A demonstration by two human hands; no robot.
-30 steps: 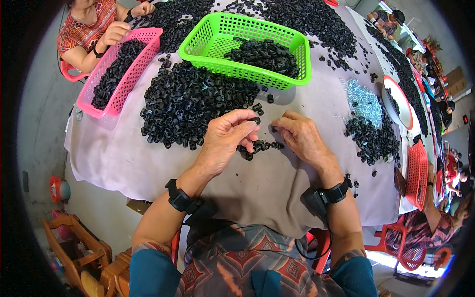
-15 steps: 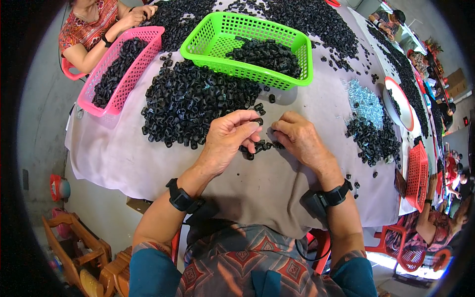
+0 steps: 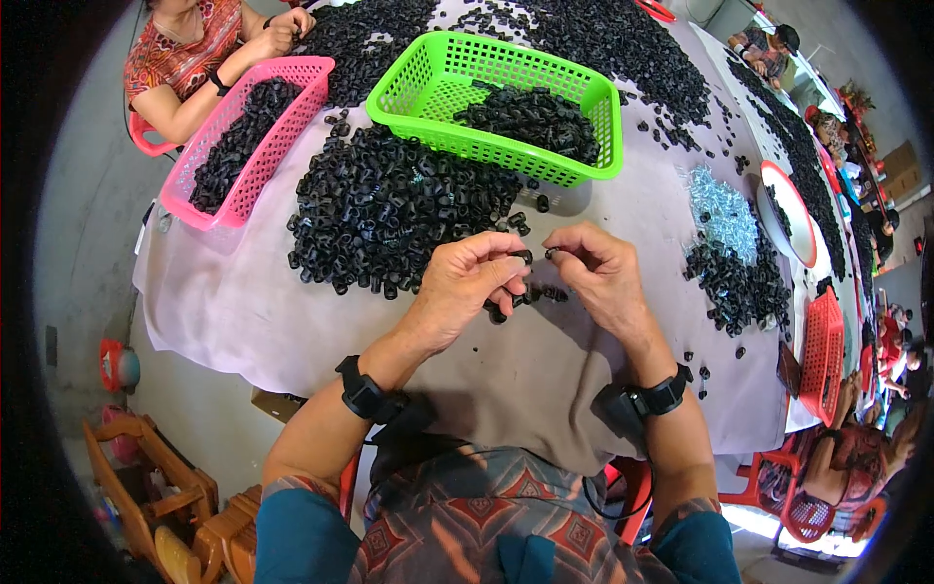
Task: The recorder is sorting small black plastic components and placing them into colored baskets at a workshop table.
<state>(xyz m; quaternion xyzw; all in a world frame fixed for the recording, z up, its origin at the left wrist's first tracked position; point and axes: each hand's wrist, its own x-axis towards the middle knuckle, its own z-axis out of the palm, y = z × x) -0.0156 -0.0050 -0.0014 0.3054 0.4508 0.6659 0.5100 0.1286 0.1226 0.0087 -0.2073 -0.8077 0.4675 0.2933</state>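
Observation:
My left hand (image 3: pixel 475 279) is closed, pinching a small hollow black plastic piece (image 3: pixel 522 257) between thumb and fingers. Facing it a short gap away, my right hand (image 3: pixel 601 277) holds a smaller black plastic piece (image 3: pixel 552 253) at its fingertips. Beneath both hands, several loose black pieces (image 3: pixel 554 293) lie on the cloth. Just beyond my left hand spreads a big heap of hollow black pieces (image 3: pixel 389 209). Off to the right are a pile of thin silvery springs (image 3: pixel 720 209) and a heap of smaller black pieces (image 3: pixel 741 289).
A green basket (image 3: pixel 496 156) partly filled with black pieces stands beyond the heap. At left is a pink basket (image 3: pixel 277 161), with a co-worker's hands (image 3: pixel 282 34) behind it. A white red-rimmed bowl (image 3: pixel 793 219) and red basket (image 3: pixel 823 355) stand at right.
My right hand has risen from near the cloth, and a small black piece now shows at its fingertips, level with the piece in my left hand. The view has shifted slightly.

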